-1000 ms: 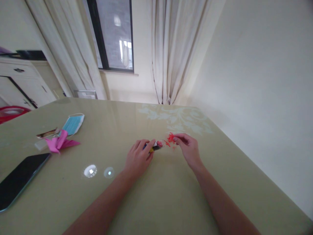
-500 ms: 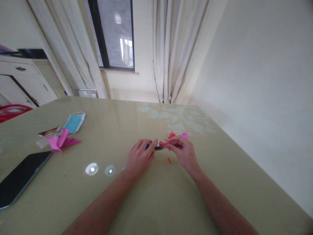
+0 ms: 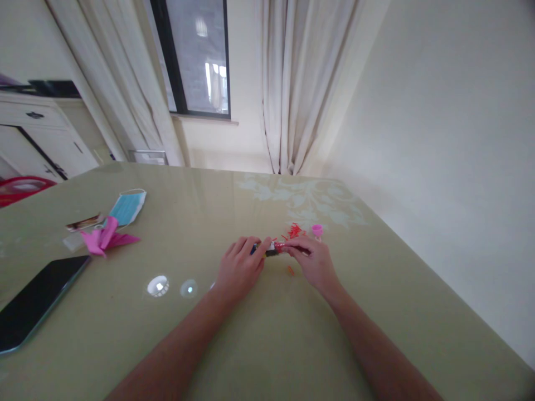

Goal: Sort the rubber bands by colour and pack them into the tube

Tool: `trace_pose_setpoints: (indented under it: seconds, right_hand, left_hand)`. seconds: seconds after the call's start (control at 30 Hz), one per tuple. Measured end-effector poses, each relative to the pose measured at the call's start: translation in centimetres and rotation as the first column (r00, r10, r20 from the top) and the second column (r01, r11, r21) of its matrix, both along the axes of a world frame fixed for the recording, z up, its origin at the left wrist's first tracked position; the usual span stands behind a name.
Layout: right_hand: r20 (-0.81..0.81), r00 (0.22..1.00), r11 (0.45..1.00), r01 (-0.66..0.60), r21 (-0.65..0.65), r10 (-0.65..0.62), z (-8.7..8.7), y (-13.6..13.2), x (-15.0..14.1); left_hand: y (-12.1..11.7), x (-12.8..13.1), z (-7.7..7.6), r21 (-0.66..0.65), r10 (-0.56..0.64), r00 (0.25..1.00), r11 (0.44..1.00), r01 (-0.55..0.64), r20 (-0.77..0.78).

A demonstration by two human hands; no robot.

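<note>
My left hand [image 3: 242,263] is closed around a small clear tube [image 3: 274,249] with a dark and white label, lying on its side just above or on the tabletop. Red bits show inside its right end. At that end, the fingertips of my right hand [image 3: 314,260] are pinched together; whatever they hold is hidden. Behind the fingers is a loose pile of thin red sticks [image 3: 295,230]. A small pink cup-shaped cap [image 3: 317,229] stands to the right of the pile. One or two short orange-red sticks [image 3: 291,270] lie nearer to me, below the tube.
On the left of the glossy table [image 3: 251,345] are a black phone [image 3: 39,298], a pink folded-paper shape [image 3: 106,238], a blue face mask [image 3: 127,208] and a small brown packet [image 3: 83,223]. A white wall [image 3: 451,145] runs along the right edge.
My right fingertips have closed in on the tube's end, where red sticks stuck out before. The right hand has dropped slightly, leaving more of the pile and pink cap visible.
</note>
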State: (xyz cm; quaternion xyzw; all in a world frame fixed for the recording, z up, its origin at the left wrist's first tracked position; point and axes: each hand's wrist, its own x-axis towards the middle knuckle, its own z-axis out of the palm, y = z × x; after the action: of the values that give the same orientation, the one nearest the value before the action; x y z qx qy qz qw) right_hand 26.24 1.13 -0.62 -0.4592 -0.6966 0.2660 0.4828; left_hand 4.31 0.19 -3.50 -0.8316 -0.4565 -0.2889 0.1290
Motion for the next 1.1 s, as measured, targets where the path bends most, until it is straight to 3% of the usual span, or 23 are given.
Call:
trace_pose_setpoints:
  seconds: [0.17, 0.4, 0.6, 0.8, 1.0, 1.1]
  right_hand:
    - [0.059, 0.995, 0.996, -0.079, -0.037, 0.081, 0.2, 0.0, 0.4]
    - [-0.168, 0.985, 0.99, 0.006, -0.139, -0.029, -0.7, 0.5, 0.3]
    - [0.025, 0.992, 0.988, 0.122, -0.094, -0.12, -1.2, 1.0, 0.5]
    - [-0.077, 0.997, 0.969, -0.006, -0.249, -0.013, -1.7, 1.3, 1.0]
    - [-0.119, 0.992, 0.968, 0.006, -0.25, -0.036, -1.3, 1.2, 1.1]
    - [-0.144, 0.99, 0.94, -0.059, -0.336, 0.011, -1.3, 1.3, 1.2]
  left_hand:
    - [0.0, 0.0, 0.1, -0.035, 0.029, 1.0, 0.999, -0.029, -0.008]
    - [0.0, 0.0, 0.2, -0.013, -0.02, 1.0, 1.0, 0.019, -0.019]
    - [-0.1, 0.1, 0.3, -0.005, -0.05, 0.998, 0.999, 0.05, -0.025]
    - [-0.1, 0.1, 0.1, 0.004, -0.053, 0.999, 0.999, 0.053, -0.005]
    - [-0.1, 0.2, 0.2, 0.036, -0.057, 0.998, 0.998, 0.057, -0.001]
    - [0.0, -0.1, 0.4, 0.103, -0.104, 0.995, 0.989, 0.104, -0.01]
